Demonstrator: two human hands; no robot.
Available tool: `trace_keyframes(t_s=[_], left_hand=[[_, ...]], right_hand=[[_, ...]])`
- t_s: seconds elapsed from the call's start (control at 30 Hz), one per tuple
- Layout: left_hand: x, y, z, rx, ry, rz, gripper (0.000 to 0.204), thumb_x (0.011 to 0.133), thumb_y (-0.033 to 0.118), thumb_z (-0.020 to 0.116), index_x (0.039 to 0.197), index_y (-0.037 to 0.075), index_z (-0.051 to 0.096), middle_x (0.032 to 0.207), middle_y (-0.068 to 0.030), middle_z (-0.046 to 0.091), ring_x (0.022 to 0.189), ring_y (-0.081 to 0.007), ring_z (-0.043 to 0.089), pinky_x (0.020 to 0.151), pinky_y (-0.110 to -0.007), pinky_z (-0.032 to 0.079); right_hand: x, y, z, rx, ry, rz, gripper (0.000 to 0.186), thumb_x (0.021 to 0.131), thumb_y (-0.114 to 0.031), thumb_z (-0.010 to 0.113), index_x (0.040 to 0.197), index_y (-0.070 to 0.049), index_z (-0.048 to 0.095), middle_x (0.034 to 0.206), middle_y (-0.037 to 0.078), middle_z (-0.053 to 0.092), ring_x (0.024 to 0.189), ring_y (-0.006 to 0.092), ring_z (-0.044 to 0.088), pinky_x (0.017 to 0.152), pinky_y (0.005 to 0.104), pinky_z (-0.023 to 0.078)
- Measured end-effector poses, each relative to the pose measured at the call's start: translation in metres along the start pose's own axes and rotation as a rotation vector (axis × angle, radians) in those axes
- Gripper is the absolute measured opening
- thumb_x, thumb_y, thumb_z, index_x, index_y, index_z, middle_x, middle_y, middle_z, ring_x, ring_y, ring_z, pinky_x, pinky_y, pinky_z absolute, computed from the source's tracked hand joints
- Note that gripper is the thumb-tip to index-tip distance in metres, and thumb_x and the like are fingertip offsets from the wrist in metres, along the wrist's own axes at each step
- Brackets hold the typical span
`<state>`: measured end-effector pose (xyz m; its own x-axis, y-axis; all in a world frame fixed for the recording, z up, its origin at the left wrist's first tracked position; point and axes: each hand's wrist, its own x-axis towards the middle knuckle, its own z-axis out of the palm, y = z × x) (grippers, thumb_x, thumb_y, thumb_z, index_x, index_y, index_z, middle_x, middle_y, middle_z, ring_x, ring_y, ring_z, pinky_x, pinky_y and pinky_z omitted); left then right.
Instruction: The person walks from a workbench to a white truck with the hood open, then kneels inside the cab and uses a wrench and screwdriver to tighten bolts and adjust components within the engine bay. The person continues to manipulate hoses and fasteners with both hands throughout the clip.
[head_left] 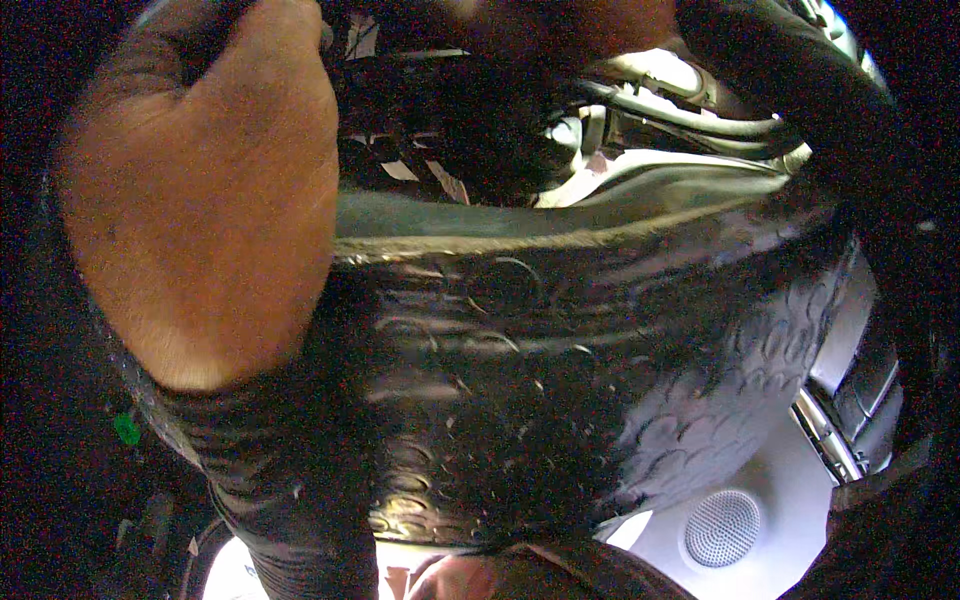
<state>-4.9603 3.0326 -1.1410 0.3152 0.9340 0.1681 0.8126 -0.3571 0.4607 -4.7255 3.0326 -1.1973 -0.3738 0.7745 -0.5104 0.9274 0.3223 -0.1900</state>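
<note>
My left hand [205,205] fills the left side, reaching up from a dark sleeve, with its thumb bent near the top edge and its fingertips hidden. It lies over a black panel [560,390] with raised round markings and a pale, rough upper edge. My right hand [600,20] is partly visible and dim at the top, with a dark sleeve to its right; its fingers cannot be made out. Behind the panel's edge are a dark recess and pale metal bars and fittings [680,115]. What either hand holds is hidden.
At the lower right is a light grey vehicle trim panel [760,470] with a round speaker grille [720,527], beside a shiny metal strip [830,435]. Dark surroundings frame both sides, and bright gaps show along the bottom.
</note>
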Motion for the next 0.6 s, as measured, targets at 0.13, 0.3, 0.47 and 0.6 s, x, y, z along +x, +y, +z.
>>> trace_keyframes(t_s=[0.13,0.3,0.47,0.6], left_hand=[[0.0,-0.001,0.005,-0.085,-0.031,0.025,0.033,0.081,0.029,0.063,0.101,0.004,0.071,0.094,-0.0165,0.072,0.088,-0.0332,0.068,0.086,-0.039,0.05],[0.005,-0.006,0.012,-0.15,-0.073,0.035,0.032,0.081,0.028,0.063,0.101,0.005,0.071,0.094,-0.0166,0.072,0.088,-0.0333,0.068,0.086,-0.039,0.051],[0.004,-0.008,0.011,-0.181,-0.087,0.025,0.031,0.081,0.027,0.063,0.101,0.005,0.071,0.094,-0.0168,0.072,0.088,-0.0333,0.069,0.086,-0.039,0.051],[0.007,-0.017,0.01,-0.18,-0.07,0.003,0.03,0.081,0.027,0.063,0.102,0.006,0.072,0.095,-0.0169,0.072,0.088,-0.0334,0.069,0.086,-0.039,0.051]], right_hand=[[-0.002,0.0,0.006,-0.021,0.079,0.023,0.035,0.075,-0.032,0.072,0.094,-0.002,0.071,0.084,0.021,0.069,0.08,0.0353,0.068,0.07,0.0434,0.053],[0.0,-0.001,0.023,0.005,0.227,0.06,0.035,0.074,-0.034,0.074,0.087,-0.001,0.072,0.079,0.02,0.068,0.075,0.0347,0.068,0.067,0.043,0.054],[-0.006,-0.014,0.01,0.013,0.126,0.12,0.041,0.071,-0.039,0.077,0.086,-0.001,0.071,0.079,0.02,0.069,0.075,0.0343,0.068,0.066,0.0431,0.054],[0.009,-0.008,0.017,0.073,0.179,0.099,0.045,0.07,-0.041,0.078,0.088,0.0,0.072,0.08,0.021,0.068,0.076,0.036,0.068,0.067,0.0441,0.054]])
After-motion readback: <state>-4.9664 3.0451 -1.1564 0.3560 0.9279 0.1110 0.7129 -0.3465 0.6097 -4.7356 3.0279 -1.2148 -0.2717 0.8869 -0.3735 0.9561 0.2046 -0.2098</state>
